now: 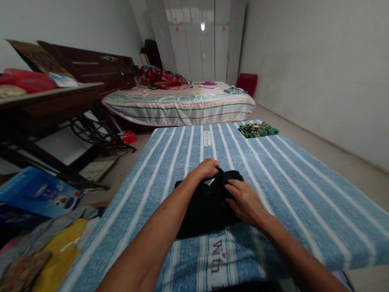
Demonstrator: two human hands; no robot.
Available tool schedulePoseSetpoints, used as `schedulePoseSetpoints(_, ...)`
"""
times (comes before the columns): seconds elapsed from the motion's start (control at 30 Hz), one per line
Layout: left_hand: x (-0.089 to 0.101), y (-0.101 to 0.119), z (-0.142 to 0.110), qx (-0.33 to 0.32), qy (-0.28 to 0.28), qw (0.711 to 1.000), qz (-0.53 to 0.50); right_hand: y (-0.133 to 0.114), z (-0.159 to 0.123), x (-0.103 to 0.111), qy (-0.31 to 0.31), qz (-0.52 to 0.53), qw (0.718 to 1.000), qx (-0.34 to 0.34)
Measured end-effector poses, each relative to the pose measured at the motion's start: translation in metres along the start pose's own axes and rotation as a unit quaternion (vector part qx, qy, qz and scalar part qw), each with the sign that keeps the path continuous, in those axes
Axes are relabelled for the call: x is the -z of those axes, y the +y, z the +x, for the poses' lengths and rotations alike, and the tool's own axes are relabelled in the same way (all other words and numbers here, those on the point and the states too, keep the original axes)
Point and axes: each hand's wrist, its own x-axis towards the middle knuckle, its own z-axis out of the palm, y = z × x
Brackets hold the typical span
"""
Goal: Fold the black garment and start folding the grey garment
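A folded black garment lies on the blue-and-white striped cloth in front of me. Near its far edge a white label shows, partly under my left wrist. My left hand is closed, pinching the garment's far edge by what looks like the neckline. On the right side of the garment rests my right hand, its fingers stretched out and slightly apart against the fabric. The thumb side lies lower on the cloth, and the fingertips are partly lost against the black.
A green patterned folded cloth lies at the striped surface's far right corner. Beyond stands a bed. To the left are a treadle sewing-machine table, a blue box and piled clothes. A wall runs along the right.
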Motion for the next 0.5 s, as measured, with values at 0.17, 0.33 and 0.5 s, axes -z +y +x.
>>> schedulePoseSetpoints(0.17,-0.004,-0.001,-0.001,0.003,0.006,0.998,0.056,0.005,-0.012,-0.007,0.02,0.027,0.998,0.056)
schedulePoseSetpoints(0.33,-0.006,0.001,-0.002,0.013,-0.004,0.995,0.102,0.009,-0.007,0.002,-0.059,-0.043,0.994,0.086)
schedulePoseSetpoints(0.5,-0.005,0.009,-0.004,0.024,-0.006,0.99,0.141,-0.003,0.015,0.025,-0.165,-0.091,0.978,0.09)
